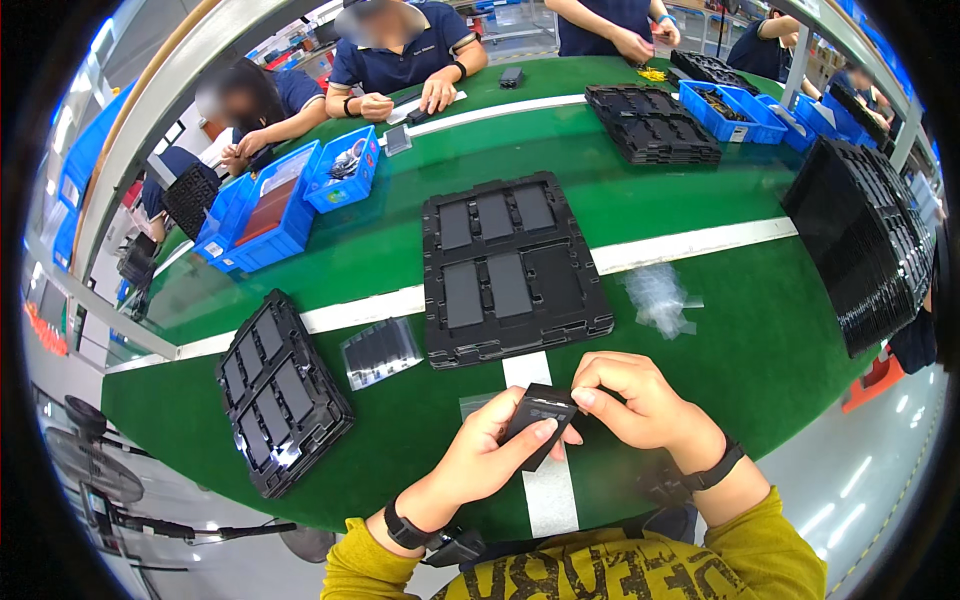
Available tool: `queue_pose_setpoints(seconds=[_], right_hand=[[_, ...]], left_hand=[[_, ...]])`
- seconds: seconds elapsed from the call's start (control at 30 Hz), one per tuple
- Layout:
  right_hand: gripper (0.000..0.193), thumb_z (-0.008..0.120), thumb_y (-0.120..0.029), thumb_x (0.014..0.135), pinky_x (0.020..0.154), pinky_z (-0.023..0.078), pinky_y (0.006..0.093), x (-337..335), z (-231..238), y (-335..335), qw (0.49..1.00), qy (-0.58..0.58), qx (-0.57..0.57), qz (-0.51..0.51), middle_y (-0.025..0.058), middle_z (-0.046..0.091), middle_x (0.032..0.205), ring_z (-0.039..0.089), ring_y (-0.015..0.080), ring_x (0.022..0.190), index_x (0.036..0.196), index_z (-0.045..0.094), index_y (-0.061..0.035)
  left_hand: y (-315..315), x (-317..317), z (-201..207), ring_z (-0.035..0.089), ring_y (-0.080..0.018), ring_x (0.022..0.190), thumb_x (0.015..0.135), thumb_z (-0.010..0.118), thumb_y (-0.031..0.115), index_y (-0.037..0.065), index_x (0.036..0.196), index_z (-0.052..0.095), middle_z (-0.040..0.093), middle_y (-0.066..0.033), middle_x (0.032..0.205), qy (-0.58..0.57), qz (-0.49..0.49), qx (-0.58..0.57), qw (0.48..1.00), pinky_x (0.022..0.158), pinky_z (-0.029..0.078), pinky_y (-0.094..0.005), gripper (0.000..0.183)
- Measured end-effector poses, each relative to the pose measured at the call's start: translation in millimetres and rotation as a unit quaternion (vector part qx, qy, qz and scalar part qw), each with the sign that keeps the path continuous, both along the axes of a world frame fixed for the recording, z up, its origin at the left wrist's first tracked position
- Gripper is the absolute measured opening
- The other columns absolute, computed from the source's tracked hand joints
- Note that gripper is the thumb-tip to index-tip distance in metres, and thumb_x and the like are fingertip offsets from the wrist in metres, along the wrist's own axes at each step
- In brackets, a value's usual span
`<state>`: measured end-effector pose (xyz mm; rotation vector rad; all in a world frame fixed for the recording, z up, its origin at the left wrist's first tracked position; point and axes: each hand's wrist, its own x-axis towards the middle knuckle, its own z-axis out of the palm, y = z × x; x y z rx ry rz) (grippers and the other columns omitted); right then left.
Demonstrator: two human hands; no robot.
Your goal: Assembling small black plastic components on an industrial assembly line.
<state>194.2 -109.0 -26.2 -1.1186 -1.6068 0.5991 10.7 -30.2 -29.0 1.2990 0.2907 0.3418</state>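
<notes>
Low over the near edge of the table, my left hand (pixel 485 455) is closed around a black rectangular box-shaped device (pixel 540 420), thumb on its printed face. The device is tilted, with its narrow end facing up. At that end's right corner, the thumb and forefinger of my right hand (pixel 632 402) pinch together; whatever is between the fingertips is too small to make out. Just beyond my hands sits a stack of black trays (pixel 510 270). Flat dark rectangular pieces fill its top pockets, except for one at the lower right.
More black trays (pixel 278 395) lie at left, beside a clear bag of dark strips (pixel 381 353). Crumpled clear film (pixel 660 300) lies right of centre. A tall tray stack (pixel 860 245) stands far right. Blue bins (pixel 275 215) and co-workers (pixel 405 60) line the far side.
</notes>
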Motion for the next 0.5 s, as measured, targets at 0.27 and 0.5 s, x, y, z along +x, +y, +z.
queue_pose_setpoints(seconds=[0.27, 0.5], right_hand=[[0.017, 0.070, 0.001, 0.061, 0.056, 0.040, 0.0291, -20.0, 7.6, 2.2, 0.959, -0.072, 0.217, -0.164, 0.0050, 0.055, 0.072, 0.052, 0.0194, 0.063, 0.076, 0.064, -0.0039], [0.019, 0.073, -0.002, 0.059, 0.055, 0.034, 0.0276, -35.3, 3.1, -5.4, 0.956, -0.078, 0.224, -0.173, 0.0018, 0.056, 0.070, 0.051, 0.0162, 0.060, 0.077, 0.067, -0.0065]], left_hand=[[-5.9, 3.3, -0.5, 0.054, -0.0149, 0.089, 0.088, 0.049, 0.004, 0.004, 0.130, 0.040, 0.058, -0.0095, 0.099, -0.007, 0.090, 0.246, 0.965, 0.082, 0.042, -0.0266, 0.044], [-6.8, 3.7, -3.9, 0.052, -0.0195, 0.098, 0.085, 0.049, -0.001, 0.005, 0.134, 0.035, 0.052, -0.0117, 0.106, -0.044, 0.067, 0.231, 0.970, 0.088, 0.040, -0.0304, 0.052]])
